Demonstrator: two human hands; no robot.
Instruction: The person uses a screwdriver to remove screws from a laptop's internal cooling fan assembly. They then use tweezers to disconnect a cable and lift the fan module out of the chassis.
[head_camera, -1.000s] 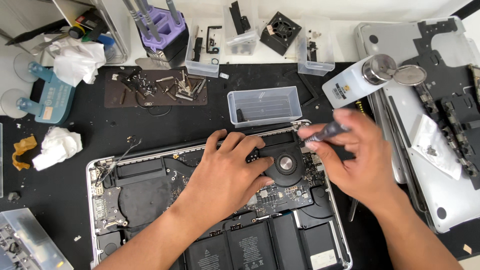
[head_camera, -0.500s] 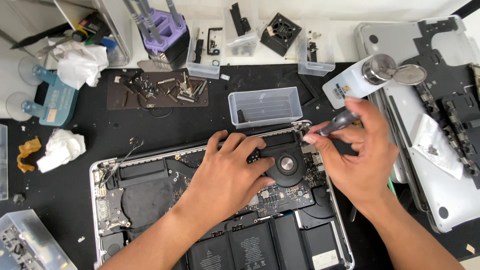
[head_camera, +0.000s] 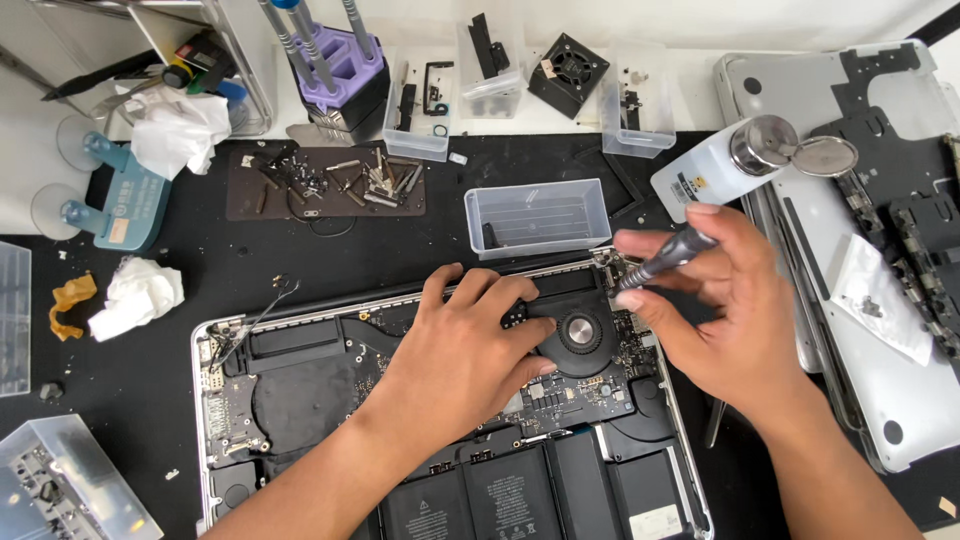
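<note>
Step in hand, as judged: fastener work at the upper right corner of an opened laptop (head_camera: 300, 400), close to the round black fan (head_camera: 583, 335). The laptop lies bottom cover off at centre to lower centre of frame, on the black surface (head_camera: 140, 400).

Left hand (head_camera: 465, 355): flat on the board, palm down, fingers spread w/ tips reaching the fan's left edge. It grips nothing and looks to be steadying the unit.

Right hand (head_camera: 735, 320): closed around a dark-handled screwdriver (head_camera: 665, 258), pinched between thumb and fingers, shaft angled down-left toward the laptop's top right corner. The tip is too small to make out; can't tell if it sits in a screw head.

Hands are near each other but not touching, w/ the fan between them.

Surroundings: clear plastic tray (head_camera: 540, 215) just above the laptop at centre frame; brown mat w/ loose screws (head_camera: 325, 185) at upper left; white bottle w/ metal cap (head_camera: 715, 170) at upper right, just above the right hand; removed silver cover w/ parts (head_camera: 880, 330) along the right edge; crumpled tissue (head_camera: 135, 295) at left.

Next move, as judged, calls for: driver held square on the fastener, light downward pressure, left hand holding the chassis steady, and care not to slip onto the exposed board beside the fan.
</note>
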